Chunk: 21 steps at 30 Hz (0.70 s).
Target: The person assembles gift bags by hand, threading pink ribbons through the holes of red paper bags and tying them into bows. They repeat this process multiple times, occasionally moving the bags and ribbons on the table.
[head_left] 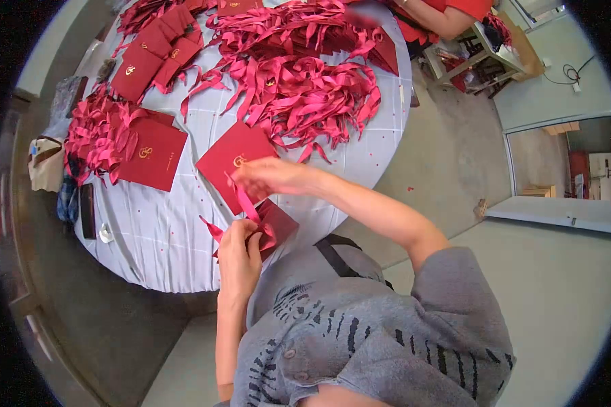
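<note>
Close to the near table edge, my left hand is closed, pinching a pink-red ribbon at a dark red paper bag. My right hand is a little higher, its fingers closed on the upper end of the same ribbon, stretched between both hands. Part of the bag is hidden behind my left hand. Beneath my right hand lies another flat red bag with a gold emblem.
A round table with a white cloth carries a big heap of ribboned bags. More bags are stacked at the left and far left. A person in red is across the table. A black phone-like object lies near the left edge.
</note>
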{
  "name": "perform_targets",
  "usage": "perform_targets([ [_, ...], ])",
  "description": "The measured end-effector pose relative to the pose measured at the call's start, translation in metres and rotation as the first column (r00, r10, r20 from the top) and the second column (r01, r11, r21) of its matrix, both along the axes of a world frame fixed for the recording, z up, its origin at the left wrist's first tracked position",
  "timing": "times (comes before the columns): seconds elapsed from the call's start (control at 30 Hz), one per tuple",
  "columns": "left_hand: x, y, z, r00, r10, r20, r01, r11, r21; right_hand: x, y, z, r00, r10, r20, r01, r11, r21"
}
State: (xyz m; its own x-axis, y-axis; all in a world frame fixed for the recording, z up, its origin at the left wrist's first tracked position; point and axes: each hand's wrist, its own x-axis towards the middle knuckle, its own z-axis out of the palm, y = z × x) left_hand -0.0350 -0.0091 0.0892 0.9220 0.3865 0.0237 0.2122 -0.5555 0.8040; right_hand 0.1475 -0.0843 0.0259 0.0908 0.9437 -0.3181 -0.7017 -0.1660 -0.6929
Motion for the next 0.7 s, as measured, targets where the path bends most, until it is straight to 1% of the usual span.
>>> perform_targets([
  [0.07,-0.002,-0.001,0.0,1.0,0.001,-0.008,-0.001,1.0,0.016,-0.002,-0.008,-0.02,0.956,0.213,0.201,-0.209,0.977,-0.042],
  [0.1,-0.001,-0.001,0.001,1.0,0.007,0.003,-0.007,1.0,0.005,-0.009,-0.013,0.011,0.94,0.163,0.3,-0.179,0.983,0.027],
  [0.13,-0.001,-0.001,0.001,1.0,0.01,0.014,-0.01,1.0,-0.006,-0.011,-0.014,0.017,0.943,0.168,0.289,-0.184,0.983,0.03],
  [0.2,-0.001,0.0,-0.002,1.0,0.019,-0.003,-0.019,1.0,-0.01,-0.009,-0.014,0.021,0.814,0.299,0.498,-0.309,0.949,-0.065],
  [0.23,-0.001,0.001,-0.001,1.0,0.003,-0.012,-0.003,1.0,0.022,-0.011,-0.013,0.021,0.808,0.27,0.524,-0.271,0.96,-0.077],
  [0.27,-0.001,0.003,0.0,1.0,-0.011,-0.023,0.012,0.998,0.055,-0.012,-0.013,0.024,0.807,0.277,0.521,-0.281,0.957,-0.073],
  [0.3,-0.001,0.003,0.0,1.0,0.001,-0.004,0.0,0.997,0.072,-0.014,-0.014,0.032,0.786,0.216,0.579,-0.207,0.975,-0.082],
  [0.33,-0.001,0.002,0.001,0.998,0.054,0.045,-0.055,0.998,0.036,-0.018,-0.014,0.035,0.759,0.155,0.632,-0.131,0.988,-0.084],
  [0.37,-0.002,0.002,0.003,0.99,0.108,0.089,-0.109,0.994,-0.003,-0.025,-0.013,0.031,0.759,0.027,0.65,-0.046,0.999,0.012],
  [0.4,-0.005,0.004,0.004,0.968,0.195,0.156,-0.192,0.981,-0.034,-0.03,-0.012,0.027,0.748,-0.021,0.664,0.017,1.0,0.013],
  [0.43,-0.009,0.009,0.005,0.942,0.272,0.196,-0.291,0.954,0.074,-0.032,-0.011,0.024,0.731,-0.068,0.679,0.079,0.997,0.015],
  [0.47,-0.015,0.015,0.004,0.902,0.347,0.257,-0.39,0.91,0.14,-0.033,-0.012,0.021,0.733,-0.054,0.678,0.095,0.995,-0.024],
  [0.5,-0.021,0.022,0.001,0.872,0.419,0.253,-0.461,0.877,0.136,-0.035,-0.012,0.021,0.735,-0.046,0.677,0.082,0.996,-0.021],
  [0.53,-0.027,0.028,-0.001,0.862,0.477,0.17,-0.5,0.856,0.129,-0.039,-0.012,0.021,0.733,-0.097,0.674,0.127,0.992,0.005],
  [0.57,-0.034,0.033,-0.01,0.869,0.488,0.085,-0.494,0.866,0.078,-0.041,-0.012,0.021,0.729,-0.148,0.668,0.173,0.985,0.03],
  [0.6,-0.038,0.035,-0.017,0.871,0.491,-0.001,-0.49,0.871,0.025,-0.043,-0.011,0.019,0.733,-0.141,0.665,0.162,0.986,0.03],
  [0.67,-0.043,0.034,-0.026,0.898,0.422,-0.126,-0.439,0.88,-0.181,-0.045,-0.011,0.015,0.687,-0.132,0.714,0.156,0.987,0.032],
  [0.7,-0.042,0.034,-0.025,0.911,0.371,-0.18,-0.408,0.871,-0.273,-0.046,-0.011,0.015,0.686,-0.127,0.716,0.151,0.988,0.03],
])
